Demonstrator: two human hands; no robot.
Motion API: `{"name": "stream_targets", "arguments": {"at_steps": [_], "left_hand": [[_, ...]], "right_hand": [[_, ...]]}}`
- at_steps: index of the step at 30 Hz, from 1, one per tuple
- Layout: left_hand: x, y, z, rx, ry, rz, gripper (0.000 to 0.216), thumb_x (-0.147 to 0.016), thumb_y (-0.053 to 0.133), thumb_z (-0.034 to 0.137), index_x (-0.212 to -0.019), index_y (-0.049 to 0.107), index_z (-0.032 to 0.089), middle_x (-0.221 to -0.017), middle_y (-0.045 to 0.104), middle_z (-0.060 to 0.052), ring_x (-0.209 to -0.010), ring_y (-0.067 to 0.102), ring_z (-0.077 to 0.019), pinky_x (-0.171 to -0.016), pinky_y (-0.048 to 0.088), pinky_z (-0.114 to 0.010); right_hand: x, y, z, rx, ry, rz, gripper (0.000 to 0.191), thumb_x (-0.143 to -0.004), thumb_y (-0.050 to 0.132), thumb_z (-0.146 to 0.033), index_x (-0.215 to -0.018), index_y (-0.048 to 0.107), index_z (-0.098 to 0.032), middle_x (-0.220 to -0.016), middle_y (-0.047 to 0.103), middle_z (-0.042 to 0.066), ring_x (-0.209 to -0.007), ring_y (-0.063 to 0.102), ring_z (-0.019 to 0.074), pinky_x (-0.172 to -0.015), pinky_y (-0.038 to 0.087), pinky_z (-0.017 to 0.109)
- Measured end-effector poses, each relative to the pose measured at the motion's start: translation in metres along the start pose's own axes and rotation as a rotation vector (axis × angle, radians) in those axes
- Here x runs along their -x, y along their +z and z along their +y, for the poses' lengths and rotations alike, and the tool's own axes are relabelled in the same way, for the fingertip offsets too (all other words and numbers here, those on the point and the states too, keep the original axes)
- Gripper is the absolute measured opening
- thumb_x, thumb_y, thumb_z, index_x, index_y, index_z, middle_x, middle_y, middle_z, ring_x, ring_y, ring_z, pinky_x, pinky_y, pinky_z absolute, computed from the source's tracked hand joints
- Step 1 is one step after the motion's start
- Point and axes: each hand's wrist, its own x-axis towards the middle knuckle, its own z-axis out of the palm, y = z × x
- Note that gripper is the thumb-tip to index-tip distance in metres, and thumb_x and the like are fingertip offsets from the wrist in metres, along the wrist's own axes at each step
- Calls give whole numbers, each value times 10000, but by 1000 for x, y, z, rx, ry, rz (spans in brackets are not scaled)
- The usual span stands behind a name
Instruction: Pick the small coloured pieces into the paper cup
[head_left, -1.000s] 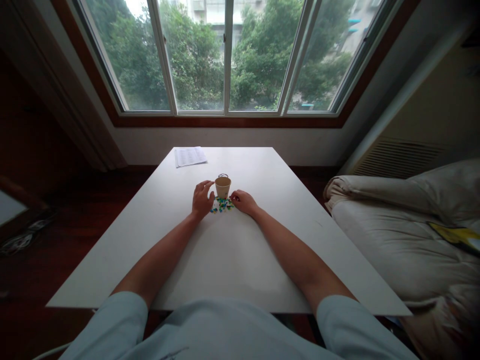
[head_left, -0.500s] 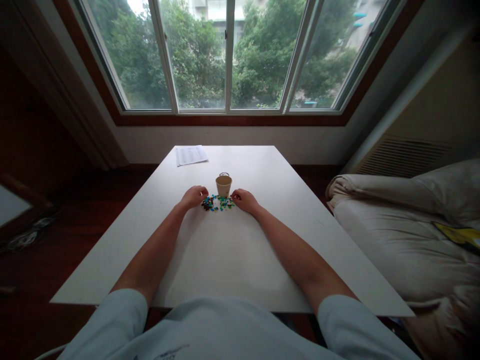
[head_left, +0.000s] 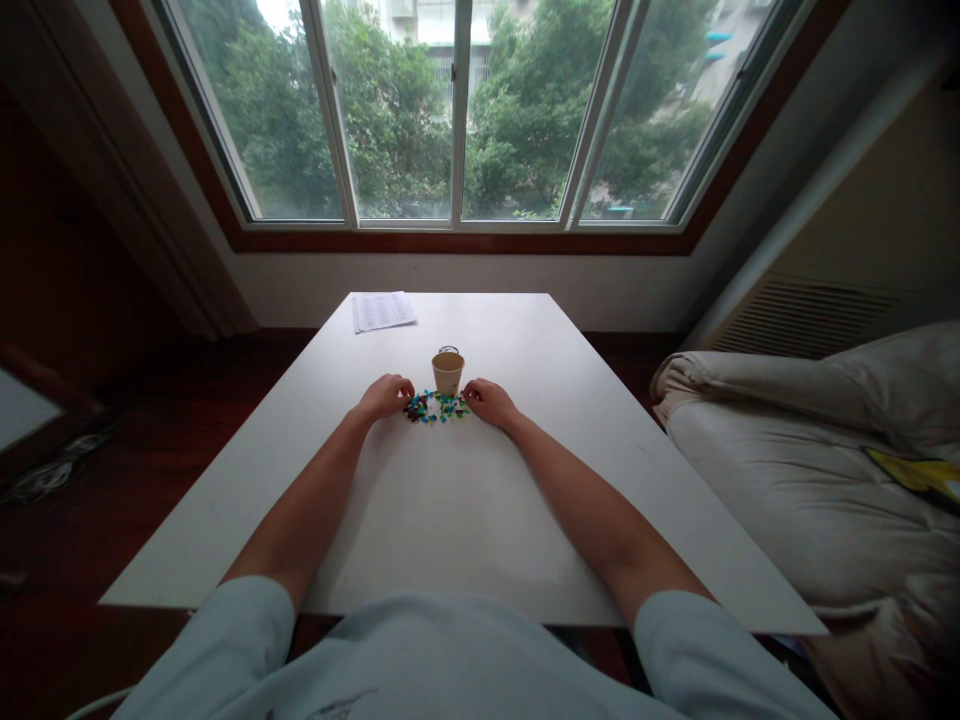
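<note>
A tan paper cup (head_left: 448, 375) stands upright on the white table, its open top showing. In front of it lies a loose spread of small coloured pieces (head_left: 433, 408), blue, green, yellow and dark brown, too small to name. My left hand (head_left: 388, 396) is at the spread's left edge, fingers bent and thumb drawn in over the dark pieces. On the opposite side, close to the cup's lower right, my right hand (head_left: 487, 400) rests with its fingers curled together at the pieces. Whatever either hand's fingertips hold is too small or hidden to make out.
Papers (head_left: 383, 311) lie at the table's (head_left: 465, 520) far left corner. A thin dark looped item (head_left: 448, 349) shows just behind the cup. To the right is a pale sofa (head_left: 750, 470) with something yellow on it. A window (head_left: 457, 120) fills the far wall.
My left hand has dipped slightly, its fingertips lower and closer to the dark pieces. My right hand and the cup look nearly unmoved.
</note>
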Motion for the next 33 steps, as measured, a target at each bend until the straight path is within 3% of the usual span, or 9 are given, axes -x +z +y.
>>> {"name": "stream_targets", "arguments": {"at_steps": [12,17,21,29,33], "left_hand": [[6,13,23,-87,-77,146,186,-863,555,309,-829,713,216,-931,682,-70,-886,590,-201,-746,445,-292],[7,14,26,30,-166,225,170,-849,551,292,-862,695,204,-917,688,-50,-805,609,-166,-740,450,-273],[6,15,23,167,-267,279,185,-845,541,310,-870,694,209,-774,697,-19,-742,622,-162,-713,452,-269],[3,17,20,209,-292,294,225,-843,532,346,-868,700,199,-786,713,-20,-747,621,-162,-703,457,-264],[2,12,7,179,-256,236,255,-852,537,376,-903,717,203,-859,728,-34,-769,626,-168,-725,457,-276]], "right_hand": [[0,-3,-6,23,16,-16,141,-867,567,-208,-927,695,-203,-861,632,26,-739,531,135,-685,378,230],[-1,-4,-7,26,25,-15,141,-861,565,-194,-916,694,-199,-858,631,26,-742,533,134,-686,379,229],[0,-5,-6,26,21,-19,144,-856,567,-187,-920,694,-199,-867,635,28,-749,535,135,-684,379,230],[1,-6,-8,29,19,-14,148,-855,560,-176,-916,692,-202,-861,631,26,-749,532,136,-682,381,229],[0,-5,-8,24,27,-22,158,-853,561,-177,-930,697,-204,-866,634,27,-757,535,136,-700,386,228]]}}
